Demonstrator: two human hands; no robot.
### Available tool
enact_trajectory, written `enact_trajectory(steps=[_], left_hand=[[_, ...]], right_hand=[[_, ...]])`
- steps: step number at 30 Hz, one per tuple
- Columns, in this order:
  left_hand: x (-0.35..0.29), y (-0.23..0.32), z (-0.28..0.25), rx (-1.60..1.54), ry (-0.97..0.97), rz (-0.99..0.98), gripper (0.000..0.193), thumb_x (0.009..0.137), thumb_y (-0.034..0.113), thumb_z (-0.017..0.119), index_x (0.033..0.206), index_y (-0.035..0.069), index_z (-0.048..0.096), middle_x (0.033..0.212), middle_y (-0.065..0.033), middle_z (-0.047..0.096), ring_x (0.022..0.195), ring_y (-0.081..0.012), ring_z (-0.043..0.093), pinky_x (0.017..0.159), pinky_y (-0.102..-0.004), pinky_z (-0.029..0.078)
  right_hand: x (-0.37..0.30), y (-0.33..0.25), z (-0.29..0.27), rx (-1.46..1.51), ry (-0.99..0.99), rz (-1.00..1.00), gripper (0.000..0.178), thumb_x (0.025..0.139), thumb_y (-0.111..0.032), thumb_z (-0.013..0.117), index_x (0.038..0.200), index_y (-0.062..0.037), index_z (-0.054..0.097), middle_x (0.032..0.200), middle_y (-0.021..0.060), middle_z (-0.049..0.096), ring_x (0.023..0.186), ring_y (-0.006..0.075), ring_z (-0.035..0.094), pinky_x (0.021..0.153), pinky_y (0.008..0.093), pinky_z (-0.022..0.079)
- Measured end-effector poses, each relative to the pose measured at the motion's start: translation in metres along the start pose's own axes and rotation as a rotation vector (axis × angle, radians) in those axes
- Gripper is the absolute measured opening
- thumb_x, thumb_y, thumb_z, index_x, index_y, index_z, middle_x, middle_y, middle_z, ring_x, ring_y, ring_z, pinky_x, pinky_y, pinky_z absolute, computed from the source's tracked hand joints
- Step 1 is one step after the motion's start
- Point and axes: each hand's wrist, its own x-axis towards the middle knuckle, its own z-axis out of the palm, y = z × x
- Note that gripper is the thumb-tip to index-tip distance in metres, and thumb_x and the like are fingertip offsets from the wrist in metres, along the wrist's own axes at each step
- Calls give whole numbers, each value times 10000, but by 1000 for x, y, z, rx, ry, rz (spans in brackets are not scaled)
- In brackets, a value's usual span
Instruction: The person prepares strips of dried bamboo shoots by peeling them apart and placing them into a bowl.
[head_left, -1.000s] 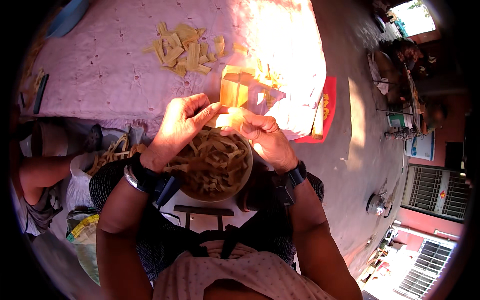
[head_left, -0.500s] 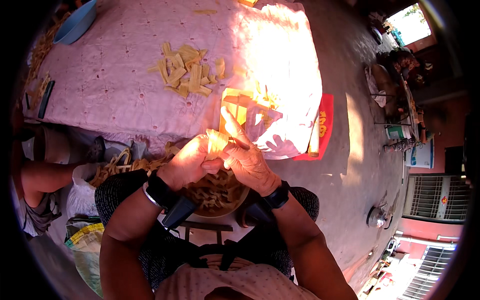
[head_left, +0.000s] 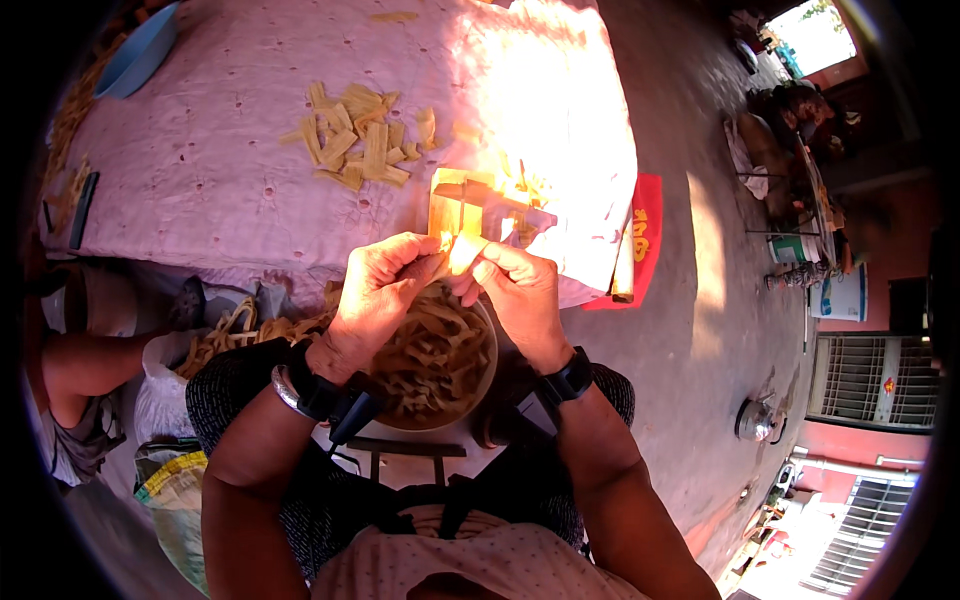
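Between my two hands, over the near edge of the pink quilted cover (head_left: 230, 170), is a flat, pale yellow dried strip (head_left: 463, 254). My left hand (head_left: 380, 285) pinches its left side with thumb and fingers. My right hand (head_left: 520, 300) grips the other side, its fingers bent around it. Just beyond the fingertips sits a yellow boxy object (head_left: 455, 207) in bright sunlight. Below my hands, a round basin (head_left: 492, 365) holds many curled tan strips (head_left: 430, 350). A loose pile of flat short strips (head_left: 355, 140) lies farther off on the cover.
A blue bowl (head_left: 140, 52) stands at the far left, with a dark narrow tool (head_left: 85, 210) nearer. At left are another person's leg (head_left: 95, 360) and a white sack (head_left: 170, 385). A red sheet (head_left: 648, 240) hangs by the table's right edge. A metal kettle (head_left: 755, 420) stands on the floor.
My right hand's extended fingers have curled in around the strip. Both hands have shifted slightly forward, and the strip now sits nearer the yellow boxy object.
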Motion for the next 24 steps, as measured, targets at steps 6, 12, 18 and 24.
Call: enact_trajectory(steps=[6, 12, 18, 24], left_hand=[[-4, 12, -7, 571, -203, 244, 128, 817, -71, 540, 931, -39, 587, 773, -109, 548, 723, -214, 572, 673, -275, 450], [-4, -2, -18, 640, -245, 293, 133, 737, -81, 589, 850, -12, 590, 716, -124, 546, 656, -262, 558, 619, -291, 452], [-3, -12, -23, 297, -147, -88, 30, 784, -9, 610, 805, -25, 597, 691, 19, 553, 667, -45, 490, 588, -206, 410], [1, -19, -27, 197, -222, -247, 140, 824, 108, 607, 892, -14, 620, 748, -8, 591, 693, -73, 517, 621, -224, 417]], right_hand=[[2, 2, -7, 80, -72, 194, 172, 912, -41, 502, 978, 40, 640, 707, 56, 638, 585, 95, 588, 510, 221, 485], [1, -6, -7, -260, -219, 134, 121, 875, -50, 551, 886, 19, 649, 617, 6, 579, 532, 57, 533, 476, 218, 428], [0, 11, -6, -334, -215, 77, 37, 807, 8, 586, 803, 15, 623, 629, -43, 548, 572, 21, 486, 505, 199, 405], [-5, 9, 1, -480, -148, 0, 98, 753, -36, 616, 840, 6, 631, 657, 102, 632, 581, 92, 568, 542, 255, 449]])
